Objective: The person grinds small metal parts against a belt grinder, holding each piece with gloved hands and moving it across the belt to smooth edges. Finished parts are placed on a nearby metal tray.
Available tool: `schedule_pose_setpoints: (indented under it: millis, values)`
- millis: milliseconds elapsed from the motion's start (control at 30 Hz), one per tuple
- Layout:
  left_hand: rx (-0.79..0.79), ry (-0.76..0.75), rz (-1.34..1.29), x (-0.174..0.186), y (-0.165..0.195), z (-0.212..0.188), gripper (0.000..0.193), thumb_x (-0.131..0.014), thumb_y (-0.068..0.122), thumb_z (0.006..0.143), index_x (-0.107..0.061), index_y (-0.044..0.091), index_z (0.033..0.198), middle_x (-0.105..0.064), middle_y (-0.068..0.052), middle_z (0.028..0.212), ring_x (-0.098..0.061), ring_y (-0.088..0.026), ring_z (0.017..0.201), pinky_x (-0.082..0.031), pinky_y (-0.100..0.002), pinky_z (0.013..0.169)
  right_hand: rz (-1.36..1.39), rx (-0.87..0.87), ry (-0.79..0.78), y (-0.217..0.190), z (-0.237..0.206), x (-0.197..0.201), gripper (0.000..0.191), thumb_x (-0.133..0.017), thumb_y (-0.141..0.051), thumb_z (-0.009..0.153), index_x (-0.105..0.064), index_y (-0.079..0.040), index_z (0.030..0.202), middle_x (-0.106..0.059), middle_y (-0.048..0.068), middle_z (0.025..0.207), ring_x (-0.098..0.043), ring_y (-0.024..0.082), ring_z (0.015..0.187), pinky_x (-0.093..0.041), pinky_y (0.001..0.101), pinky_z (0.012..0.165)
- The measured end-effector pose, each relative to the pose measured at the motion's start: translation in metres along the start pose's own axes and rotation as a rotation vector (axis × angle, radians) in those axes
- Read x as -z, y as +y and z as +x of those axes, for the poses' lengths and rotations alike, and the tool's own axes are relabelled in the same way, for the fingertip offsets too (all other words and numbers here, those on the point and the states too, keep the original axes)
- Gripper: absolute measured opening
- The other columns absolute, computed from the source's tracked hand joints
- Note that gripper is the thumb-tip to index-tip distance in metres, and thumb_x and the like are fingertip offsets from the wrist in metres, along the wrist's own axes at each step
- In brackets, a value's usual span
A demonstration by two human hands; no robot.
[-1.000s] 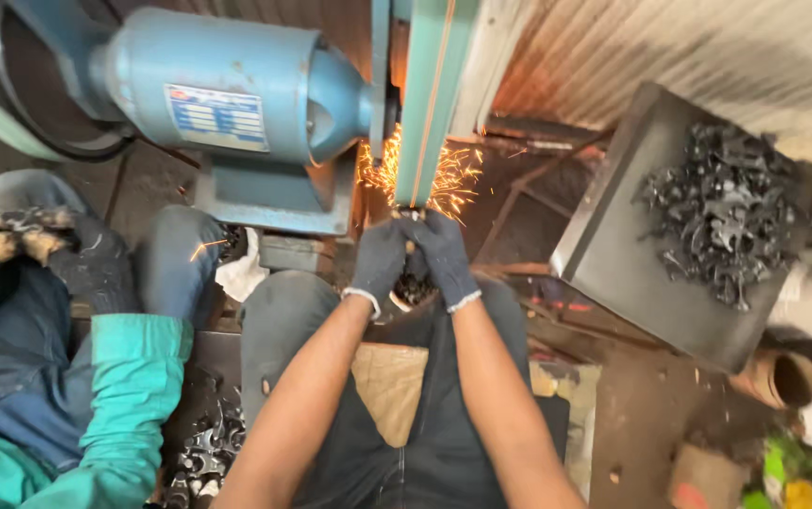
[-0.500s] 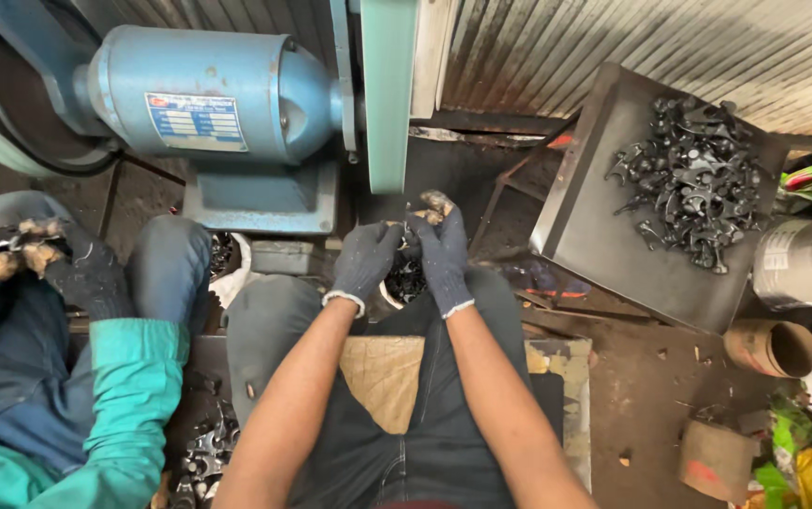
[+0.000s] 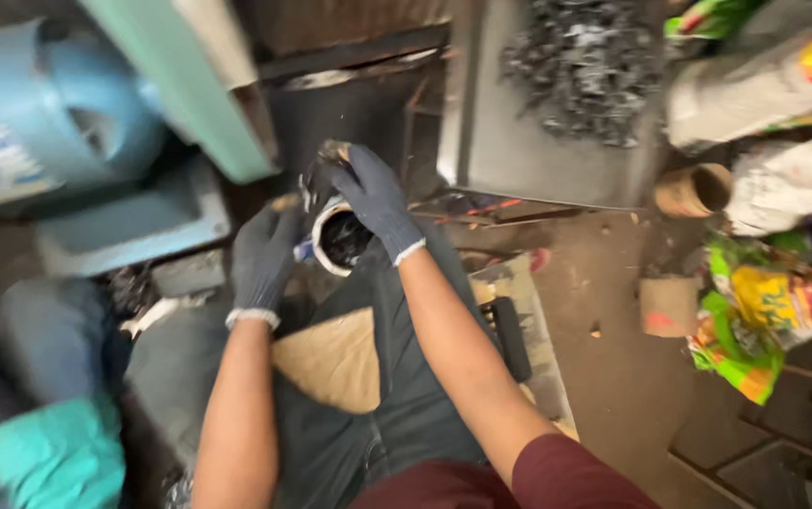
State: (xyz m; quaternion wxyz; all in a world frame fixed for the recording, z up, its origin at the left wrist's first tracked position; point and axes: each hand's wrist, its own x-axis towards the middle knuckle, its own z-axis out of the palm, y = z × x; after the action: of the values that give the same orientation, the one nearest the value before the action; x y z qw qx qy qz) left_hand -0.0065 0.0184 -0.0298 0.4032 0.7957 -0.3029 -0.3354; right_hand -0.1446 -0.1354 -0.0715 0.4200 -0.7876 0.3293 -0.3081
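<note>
**Workshop floor, seated worker: items by size**

One blue bench grinder (image 3: 38, 141), upper left, blurred, with a pale green guard (image 3: 189, 85) slanting beside it.

One grey metal tray (image 3: 538, 160), upper centre, carrying a single heap of dark metal parts (image 3: 585, 66).

One heap of coloured sacks and wrappers (image 3: 764, 302), right edge.

One piece of brown cardboard (image 3: 331, 363) on the lap.

One clay-coloured pot (image 3: 694, 191), lying open-mouthed just right of the tray.

One white-rimmed round container (image 3: 335, 236), between the knees, mouth facing up, dark contents inside.

One small metal workpiece (image 3: 331, 155), above the container; too blurred to tell its long axis or heading.

Two gloved hands, forearms bare and extended forward. Right hand (image 3: 373, 193), palm down, fingers curled closed over the workpiece. Left hand (image 3: 260, 259), just left of the container, fingers pointing forward; whether it grips anything cannot be told.
</note>
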Motion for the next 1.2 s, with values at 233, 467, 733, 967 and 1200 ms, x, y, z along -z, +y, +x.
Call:
schedule_pose_setpoints:
  millis: [233,467,733,967,1200]
  values:
    - [-0.076,-0.780,0.157,-0.025,0.014,-0.029,0.041,-0.063,0.027,0.093,-0.065,0.011,0.131,-0.071,-0.008,0.087,-0.062,-0.016,0.071,-0.050,-0.035,0.064,-0.793,-0.058,0.526,0.082,0.045,0.150,0.032,-0.065,-0.025,0.094,-0.066,-0.004,0.117,-0.066,0.022,0.120,-0.061,0.043,0.111,-0.045,0.0519,0.099]
    - [0.180,-0.908,0.100,-0.033,0.044,-0.018,0.047,-0.058,0.033,0.095,-0.060,0.015,0.139,-0.072,-0.009,0.100,-0.066,-0.017,0.075,-0.057,-0.034,0.070,-0.862,-0.143,0.421,0.105,0.047,0.193,0.022,-0.064,-0.023,0.097,-0.066,-0.006,0.112,-0.064,0.026,0.118,-0.060,0.045,0.108,-0.049,0.0514,0.093]
    - [-0.199,-0.759,0.228,-0.043,0.035,-0.036,0.044,-0.057,0.039,0.096,-0.067,0.012,0.129,-0.071,-0.009,0.129,-0.065,-0.024,0.124,-0.046,-0.034,0.106,-0.757,-0.200,0.307,0.101,-0.036,0.163,0.033,-0.065,-0.028,0.098,-0.066,-0.004,0.120,-0.069,0.021,0.116,-0.064,0.041,0.110,-0.049,0.0513,0.095]
    - [-0.500,-0.574,0.221,-0.016,0.017,-0.036,0.048,-0.066,0.040,0.097,-0.065,0.008,0.133,-0.068,-0.017,0.129,-0.063,-0.029,0.120,-0.046,-0.039,0.101,0.366,-0.043,0.609,0.048,-0.035,0.097,0.044,-0.069,-0.013,0.100,-0.054,-0.001,0.140,-0.061,0.015,0.129,-0.059,0.028,0.114,-0.050,0.0390,0.098]
    - [-0.199,-0.150,0.144,-0.001,-0.008,-0.023,0.033,-0.073,0.029,0.089,-0.074,0.000,0.105,-0.075,-0.020,0.102,-0.071,-0.034,0.099,-0.053,-0.041,0.085,0.484,0.043,0.063,-0.054,-0.075,-0.042,0.029,-0.071,-0.006,0.099,-0.063,-0.001,0.126,-0.066,0.006,0.124,-0.062,0.016,0.110,-0.051,0.0308,0.101]
